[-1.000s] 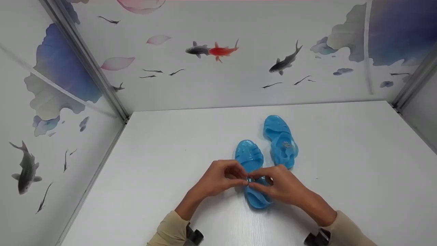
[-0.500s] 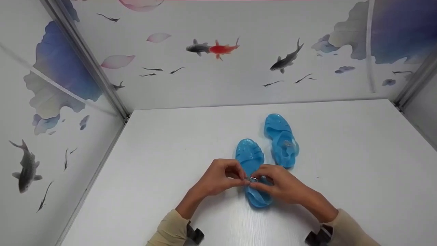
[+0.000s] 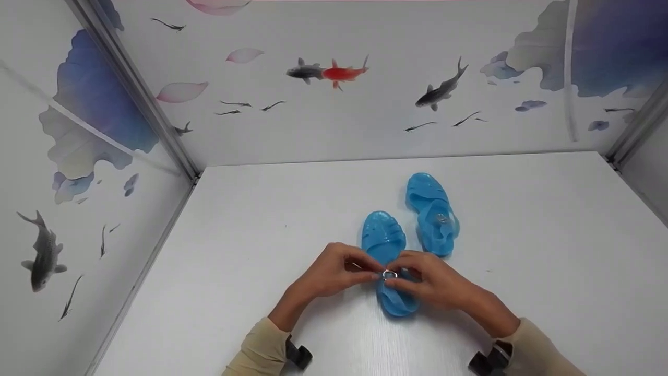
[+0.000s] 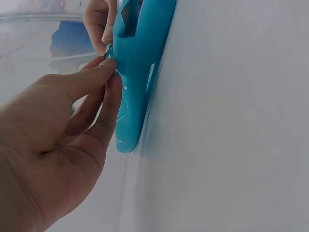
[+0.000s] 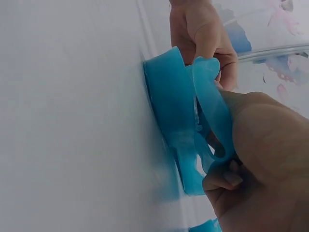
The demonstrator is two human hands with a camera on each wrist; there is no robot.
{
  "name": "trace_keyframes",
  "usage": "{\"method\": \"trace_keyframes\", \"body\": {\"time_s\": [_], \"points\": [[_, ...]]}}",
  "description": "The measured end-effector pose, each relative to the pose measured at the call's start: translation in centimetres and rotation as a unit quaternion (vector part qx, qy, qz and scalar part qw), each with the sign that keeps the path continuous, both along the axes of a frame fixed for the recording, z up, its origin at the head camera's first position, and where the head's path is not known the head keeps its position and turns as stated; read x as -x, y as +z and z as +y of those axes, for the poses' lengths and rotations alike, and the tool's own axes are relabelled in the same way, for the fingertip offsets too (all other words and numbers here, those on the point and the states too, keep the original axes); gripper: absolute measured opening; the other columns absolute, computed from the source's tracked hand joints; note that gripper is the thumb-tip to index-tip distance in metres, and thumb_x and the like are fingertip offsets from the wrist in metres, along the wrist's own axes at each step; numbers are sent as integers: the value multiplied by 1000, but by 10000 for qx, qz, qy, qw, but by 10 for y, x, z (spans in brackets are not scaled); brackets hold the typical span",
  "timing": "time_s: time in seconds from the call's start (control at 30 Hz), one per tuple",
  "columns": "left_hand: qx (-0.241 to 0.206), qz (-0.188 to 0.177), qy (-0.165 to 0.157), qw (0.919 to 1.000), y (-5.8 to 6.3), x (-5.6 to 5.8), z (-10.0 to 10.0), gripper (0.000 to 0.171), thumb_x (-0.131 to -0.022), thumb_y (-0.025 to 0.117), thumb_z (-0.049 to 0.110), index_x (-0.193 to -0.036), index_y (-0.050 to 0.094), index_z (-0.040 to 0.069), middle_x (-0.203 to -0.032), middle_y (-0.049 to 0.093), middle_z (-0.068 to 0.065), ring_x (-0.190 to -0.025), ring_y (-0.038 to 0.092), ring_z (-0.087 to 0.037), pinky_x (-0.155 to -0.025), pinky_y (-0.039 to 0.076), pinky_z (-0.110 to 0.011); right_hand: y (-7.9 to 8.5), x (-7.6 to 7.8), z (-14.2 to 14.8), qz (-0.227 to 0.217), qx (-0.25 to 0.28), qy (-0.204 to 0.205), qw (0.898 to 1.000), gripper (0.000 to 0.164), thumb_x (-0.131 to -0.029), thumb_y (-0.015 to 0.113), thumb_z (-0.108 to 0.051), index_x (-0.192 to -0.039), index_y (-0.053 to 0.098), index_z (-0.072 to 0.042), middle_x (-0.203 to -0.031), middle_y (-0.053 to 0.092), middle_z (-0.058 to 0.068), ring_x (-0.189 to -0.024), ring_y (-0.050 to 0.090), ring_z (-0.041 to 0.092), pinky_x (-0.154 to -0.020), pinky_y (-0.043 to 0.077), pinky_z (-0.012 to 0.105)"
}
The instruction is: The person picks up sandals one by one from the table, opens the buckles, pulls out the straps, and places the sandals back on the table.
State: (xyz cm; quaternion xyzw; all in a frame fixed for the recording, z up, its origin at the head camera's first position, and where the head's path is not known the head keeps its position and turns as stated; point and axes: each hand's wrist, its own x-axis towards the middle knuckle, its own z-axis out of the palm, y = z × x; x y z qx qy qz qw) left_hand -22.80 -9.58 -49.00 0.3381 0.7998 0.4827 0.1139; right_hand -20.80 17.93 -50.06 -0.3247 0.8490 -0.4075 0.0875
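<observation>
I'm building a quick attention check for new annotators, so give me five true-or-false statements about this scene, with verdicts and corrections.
1. Two blue sandals, a nearer sandal and a farther sandal, are on the white table. True.
2. In the head view, the farther sandal lies left of the nearer sandal. False: it lies to the right.
3. The left hand and right hand are both at the nearer sandal's buckle. True.
4. The right hand holds the farther sandal. False: it grips the nearer sandal's strap area.
5. A red fish is pictured on the wall behind the table. True.
</observation>
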Motion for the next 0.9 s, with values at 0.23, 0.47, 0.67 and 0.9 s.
{"method": "trace_keyframes", "body": {"time_s": [0.23, 0.47, 0.67, 0.9], "points": [[-28, 42, 30, 10000, -1, 0, -1, 19, -97, 83, 17, -116, 84, 17, -108, 83, 6, -99, 75, -2, -92, 63, -24, -1, 2, 10, -592, 384, 462, 9964, 34, -108, 69, -29, -142, 72, -31, -105, 69, -2, -93, 58, 14, -75, 47, 23], [-170, 21, -27, 9999, -1, -1, -2, 17, -97, 83, 14, -114, 83, 15, -107, 82, 2, -98, 75, -4, -92, 64, -26, -3, 4, 11, -943, 514, 502, 9929, 31, -109, 68, -28, -140, 73, -31, -110, 70, -1, -102, 60, 18, -83, 49, 23], [-282, -60, -76, 9996, -3, -1, -1, 11, -97, 82, 11, -108, 82, 13, -104, 81, -3, -98, 76, -6, -92, 64, -28, -3, 6, 13, -844, 668, 615, 9923, 28, -108, 69, -26, -136, 75, -27, -95, 64, 3, -87, 57, 13, -71, 44, 22], [-261, -82, -74, 9996, -2, -1, 0, 11, -97, 82, 10, -108, 80, 12, -104, 80, -4, -97, 75, -6, -93, 64, -27, -4, 7, 14, -844, 703, 674, 9917, 27, -108, 69, -25, -134, 76, -26, -94, 64, 5, -84, 56, 12, -70, 43, 20]]}}
